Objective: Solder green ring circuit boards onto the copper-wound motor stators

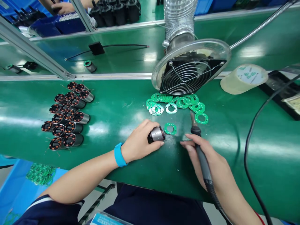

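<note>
My left hand (139,140), with a blue band on its wrist, is closed round a small silver motor stator (156,134) lying on the green belt. Just right of it lies a single green ring board (170,128). My right hand (206,156) grips a black soldering iron (201,150), its tip pointing up toward the heap of green ring boards (178,103). The iron's tip stays clear of the stator and of the single ring.
A fume extractor fan (191,73) on a foil duct stands behind the rings. Several wound stators (67,117) lie in rows at the left. A tape roll (245,78) sits at the right, a black cable (248,150) curves by it. Another person's hand (62,7) shows far back.
</note>
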Demonstrator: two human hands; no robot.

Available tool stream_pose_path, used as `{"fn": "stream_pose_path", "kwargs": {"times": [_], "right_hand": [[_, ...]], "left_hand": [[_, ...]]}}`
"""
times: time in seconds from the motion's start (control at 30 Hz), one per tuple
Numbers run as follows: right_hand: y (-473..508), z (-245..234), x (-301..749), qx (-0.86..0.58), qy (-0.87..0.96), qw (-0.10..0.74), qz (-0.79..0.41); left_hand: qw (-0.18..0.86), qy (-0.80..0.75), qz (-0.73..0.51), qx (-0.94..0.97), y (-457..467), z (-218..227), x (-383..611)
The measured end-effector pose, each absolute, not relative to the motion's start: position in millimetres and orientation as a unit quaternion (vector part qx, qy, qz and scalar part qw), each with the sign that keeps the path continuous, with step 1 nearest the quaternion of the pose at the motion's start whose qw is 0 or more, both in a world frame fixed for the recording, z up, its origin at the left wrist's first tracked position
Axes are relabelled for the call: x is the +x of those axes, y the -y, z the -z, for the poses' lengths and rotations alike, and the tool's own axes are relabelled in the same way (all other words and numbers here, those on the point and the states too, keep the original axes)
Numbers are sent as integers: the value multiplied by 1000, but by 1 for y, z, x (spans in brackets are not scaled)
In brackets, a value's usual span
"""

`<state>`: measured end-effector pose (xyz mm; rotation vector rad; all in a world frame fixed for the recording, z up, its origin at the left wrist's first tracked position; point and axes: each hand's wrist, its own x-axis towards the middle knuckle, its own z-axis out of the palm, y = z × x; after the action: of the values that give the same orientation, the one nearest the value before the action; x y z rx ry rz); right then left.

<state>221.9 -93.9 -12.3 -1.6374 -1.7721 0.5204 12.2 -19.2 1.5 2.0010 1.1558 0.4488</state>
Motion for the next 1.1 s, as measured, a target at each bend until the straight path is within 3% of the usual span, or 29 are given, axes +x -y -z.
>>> {"fn": "stream_pose_path", "kwargs": {"times": [0.1,0.27,0.37,0.47,0.7,0.9,1.1], "right_hand": [[86,10,209,-645,638,347,-238],[77,7,192,-648,530,472,-277],[71,4,192,-618,520,482,-339],[64,2,193,-583,614,404,-346],[70,6,182,-531,783,323,-18],[68,8,189,-504,813,267,-118],[64,12,196,-476,818,274,-169]], "left_hand": [[498,-463,-191,708,24,-7,13],[666,-394,-185,606,29,-3,12],[581,-385,-174,696,27,0,10],[407,-386,-135,817,22,-1,8],[248,-380,-21,891,13,-2,-3],[248,-361,-66,897,4,-2,-14],[456,-372,-197,784,2,-9,-5]]}}
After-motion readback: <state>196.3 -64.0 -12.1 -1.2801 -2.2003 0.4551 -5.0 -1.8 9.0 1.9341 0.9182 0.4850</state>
